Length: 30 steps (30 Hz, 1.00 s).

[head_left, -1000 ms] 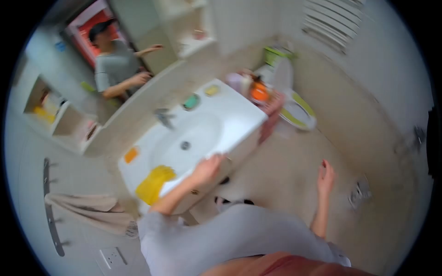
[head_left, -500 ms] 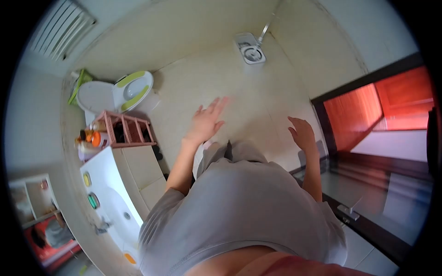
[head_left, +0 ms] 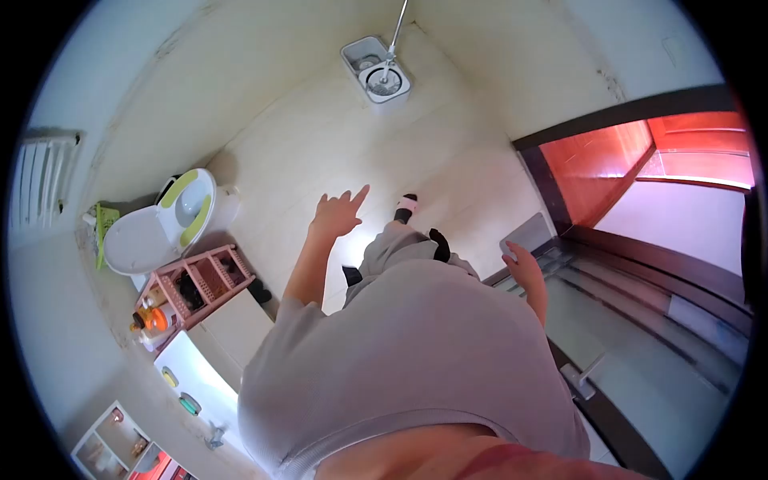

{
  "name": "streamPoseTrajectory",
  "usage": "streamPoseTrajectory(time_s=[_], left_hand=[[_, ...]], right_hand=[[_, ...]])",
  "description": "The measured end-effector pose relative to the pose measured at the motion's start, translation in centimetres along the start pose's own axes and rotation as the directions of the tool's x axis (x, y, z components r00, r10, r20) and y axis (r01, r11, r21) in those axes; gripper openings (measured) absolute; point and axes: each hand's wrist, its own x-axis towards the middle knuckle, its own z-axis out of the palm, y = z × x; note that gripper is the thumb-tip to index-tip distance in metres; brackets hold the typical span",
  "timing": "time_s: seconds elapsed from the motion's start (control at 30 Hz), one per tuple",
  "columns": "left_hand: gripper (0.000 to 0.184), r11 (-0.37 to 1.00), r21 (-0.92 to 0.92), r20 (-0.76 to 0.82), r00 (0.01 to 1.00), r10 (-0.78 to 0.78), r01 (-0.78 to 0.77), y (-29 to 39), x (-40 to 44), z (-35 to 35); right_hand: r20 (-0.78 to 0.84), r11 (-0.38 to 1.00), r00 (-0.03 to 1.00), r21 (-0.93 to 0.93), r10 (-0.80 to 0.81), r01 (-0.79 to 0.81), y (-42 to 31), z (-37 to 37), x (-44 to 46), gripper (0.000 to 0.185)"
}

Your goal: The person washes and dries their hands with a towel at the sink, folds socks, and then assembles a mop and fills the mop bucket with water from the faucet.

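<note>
My left hand [head_left: 337, 214] is held out over the pale tiled floor with its fingers spread and nothing in it. At the right, my right hand [head_left: 524, 270] hangs near the door frame, fingers apart and slightly bent, also holding nothing. Below it in the view lies a grey flat mat [head_left: 530, 232], which the fingers overlap; contact cannot be told. Ahead of both hands, against the far corner, stands a grey and white mop bucket [head_left: 389, 94] with a mop handle [head_left: 398, 28] rising from its round basket. One foot [head_left: 406, 210] is forward on the floor.
On the left are a toilet [head_left: 136, 240] with its lid up, a pink rack [head_left: 228, 268] holding bottles, and a white washbasin [head_left: 196, 360]. A glass door [head_left: 640, 384] with a metal handle stands at the right, beside a doorway with reddish wood panels [head_left: 592, 172].
My view has turned, so the bucket, toilet and rack sit further left. A foot has come forward into sight. The right hand is lower in the view and both hands remain without anything in them.
</note>
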Motion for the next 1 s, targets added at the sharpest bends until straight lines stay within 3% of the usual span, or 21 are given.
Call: streamPoseTrajectory(time_s=[0.03,0.1,0.13,0.2,0.3,0.47,0.5,0.53,0.67,0.73,0.77,0.83,1.0], left_hand=[[0.082,0.999,0.032,0.045,0.998,0.040,-0.041,0.9,2.2,-2.0],[0.077,0.991,0.044,-0.039,0.991,0.124,-0.123,2.2,7.4,-4.3],[0.073,0.971,0.139,-0.101,0.973,0.208,-0.193,3.2,9.8,-6.0],[0.067,0.909,0.284,-0.153,0.922,0.356,-0.304,5.7,13.9,-9.5],[0.061,0.836,0.344,-0.133,0.859,0.494,-0.427,10.0,18.0,-15.1],[0.059,0.745,0.417,-0.121,0.780,0.614,-0.521,16.6,22.5,-16.2],[0.059,0.753,0.414,-0.042,0.815,0.578,-0.512,17.9,22.8,-15.6],[0.058,0.755,0.417,0.034,0.839,0.543,-0.506,19.5,23.1,-15.1],[0.052,0.659,0.333,0.275,0.738,0.616,-0.674,24.9,24.6,-11.7],[0.051,0.647,0.345,0.351,0.733,0.583,-0.680,28.4,25.2,-11.0],[0.051,0.617,0.358,0.359,0.713,0.602,-0.701,30.2,25.5,-11.0],[0.048,0.648,0.442,0.390,0.783,0.484,-0.620,35.3,26.1,-11.7],[0.047,0.534,0.535,0.286,0.735,0.614,-0.654,49.1,27.2,-13.5]], right_hand=[[-0.004,1.000,1.000,-0.008,0.003,-0.003,0.5,-1.7,1.0,0.043],[-0.075,0.994,0.995,0.089,0.065,-0.058,2.1,-4.4,2.7,0.041],[-0.070,0.992,0.994,0.102,0.083,-0.076,2.7,-4.8,3.2,0.041],[-0.308,0.946,0.929,0.306,0.203,-0.105,3.6,-5.0,3.3,0.039],[-0.330,0.897,0.888,0.407,0.321,-0.173,8.2,0.0,2.0,0.041],[0.145,0.741,0.887,0.500,0.438,-0.448,14.8,11.8,0.3,0.041],[0.199,0.719,0.875,0.505,0.442,-0.478,14.9,12.8,0.5,0.040],[0.211,0.701,0.865,0.513,0.455,-0.494,15.4,13.0,0.5,0.040],[0.210,0.598,0.803,0.570,0.557,-0.564,20.0,12.5,-1.5,0.039],[0.220,0.533,0.759,0.594,0.613,-0.602,23.5,12.4,-3.2,0.038],[0.227,0.498,0.736,0.608,0.637,-0.619,25.5,12.5,-4.3,0.038],[0.241,0.439,0.694,0.624,0.679,-0.646,30.2,12.2,-6.3,0.038],[0.252,0.316,0.616,0.680,0.746,-0.661,43.6,8.9,-8.4,0.036]])
